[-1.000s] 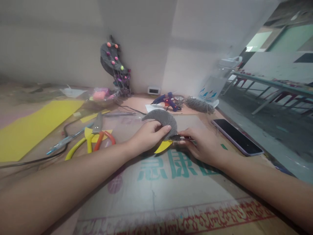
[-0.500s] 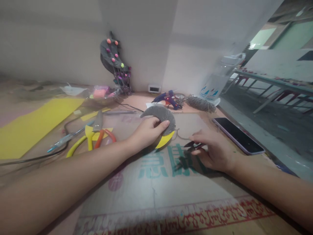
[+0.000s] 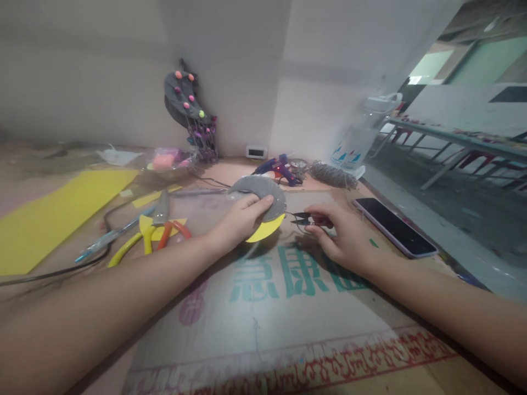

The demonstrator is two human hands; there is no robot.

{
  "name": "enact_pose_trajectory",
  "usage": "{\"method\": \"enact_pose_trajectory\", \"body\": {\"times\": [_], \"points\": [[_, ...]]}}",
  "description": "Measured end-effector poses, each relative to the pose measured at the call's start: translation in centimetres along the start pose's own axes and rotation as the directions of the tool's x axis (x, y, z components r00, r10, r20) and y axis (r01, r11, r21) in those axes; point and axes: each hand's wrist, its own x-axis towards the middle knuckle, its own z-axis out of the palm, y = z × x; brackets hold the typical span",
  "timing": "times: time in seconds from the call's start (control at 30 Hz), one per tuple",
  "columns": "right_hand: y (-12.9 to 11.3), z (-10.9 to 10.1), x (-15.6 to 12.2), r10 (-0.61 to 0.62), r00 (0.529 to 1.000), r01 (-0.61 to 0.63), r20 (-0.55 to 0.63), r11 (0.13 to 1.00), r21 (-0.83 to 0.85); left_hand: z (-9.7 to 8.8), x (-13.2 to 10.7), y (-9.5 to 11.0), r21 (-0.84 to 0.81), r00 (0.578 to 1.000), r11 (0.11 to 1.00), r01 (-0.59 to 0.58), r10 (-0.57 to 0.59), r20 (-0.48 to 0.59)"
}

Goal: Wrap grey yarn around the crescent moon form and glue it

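My left hand (image 3: 239,222) grips a yellow crescent cut-out (image 3: 267,204) whose upper part is wound in grey yarn, holding it just above the printed cardboard sheet (image 3: 288,307). My right hand (image 3: 341,236) pinches small black thread snips (image 3: 303,219), blades pointing left at a thin yarn strand beside the crescent's yellow tip. Both forearms reach in from the bottom of the head view.
Yellow-handled pliers and orange-handled scissors (image 3: 156,230) lie left with a pen and a black cable. A yellow sheet (image 3: 53,214) is far left. A blue glue gun (image 3: 278,167), grey yarn bundle (image 3: 333,175), plastic bottle (image 3: 362,137) and phone (image 3: 393,226) stand behind and right. A decorated grey crescent (image 3: 185,104) leans in the corner.
My right hand dropped away to the right with the snips, then came back up to the crescent's tip. The left hand lowered the crescent slightly.
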Motion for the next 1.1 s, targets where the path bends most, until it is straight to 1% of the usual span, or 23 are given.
{"method": "enact_pose_trajectory", "body": {"times": [0.07,0.1,0.2,0.27,0.4,0.5,0.6,0.7,0.77,0.83,0.93,1.0,1.03,1.1], "points": [[0.3,0.1,0.0,0.057,0.998,-0.057,-0.013,0.998,0.006,0.0,0.1,0.2,-0.201,0.996,0.976,0.079,-0.068,0.060],[0.4,0.2,0.0,0.076,0.997,-0.076,-0.018,0.997,0.010,-0.1,0.2,0.2,-0.262,0.993,0.960,0.100,-0.078,0.092],[0.7,0.4,0.1,0.083,0.996,-0.083,-0.026,0.996,0.015,-0.3,0.3,-0.1,-0.362,0.990,0.928,0.092,-0.045,0.136],[0.7,0.5,0.2,0.070,0.997,-0.070,-0.014,0.998,0.008,-0.3,0.4,-0.3,-0.389,0.988,0.915,0.105,-0.050,0.149],[0.5,0.4,0.3,0.045,0.999,-0.045,0.009,0.999,-0.015,-0.1,0.3,-0.4,-0.379,0.979,0.910,0.169,-0.112,0.167],[0.4,0.4,0.3,0.015,1.000,-0.015,0.014,0.999,-0.038,0.1,0.2,-0.2,-0.377,0.981,0.911,0.169,-0.118,0.156],[0.4,0.4,0.4,-0.017,1.000,0.017,0.009,0.998,-0.055,0.2,0.3,-0.1,-0.428,0.981,0.887,0.174,-0.117,0.157],[0.5,0.6,0.4,-0.029,1.000,0.029,-0.001,0.997,-0.066,0.2,0.4,-0.2,-0.454,0.982,0.874,0.171,-0.114,0.150],[0.6,0.7,0.4,-0.031,1.000,0.031,-0.003,0.997,-0.065,0.0,0.5,-0.3,-0.445,0.984,0.883,0.152,-0.094,0.148],[0.6,0.7,0.3,-0.024,1.000,0.024,0.010,0.998,-0.056,-0.2,0.7,-0.5,-0.423,0.992,0.901,0.099,-0.054,0.118],[0.5,0.6,0.2,-0.003,0.999,0.003,0.039,1.000,-0.002,-0.6,1.0,-0.9,-0.371,0.999,0.929,-0.003,-0.014,-0.043],[0.3,0.4,0.0,0.034,0.998,-0.036,0.044,0.998,0.051,-0.8,1.1,-1.1,-0.329,0.991,0.944,-0.028,-0.017,-0.135],[0.2,0.3,0.0,0.064,0.997,-0.066,0.037,0.995,0.075,-0.9,1.2,-1.2,-0.306,0.989,0.952,-0.026,-0.020,-0.146],[0.1,0.0,0.1,0.137,0.991,-0.136,0.001,0.984,0.111,-0.9,1.2,-1.3,-0.278,0.991,0.960,-0.022,-0.015,-0.130]]}}
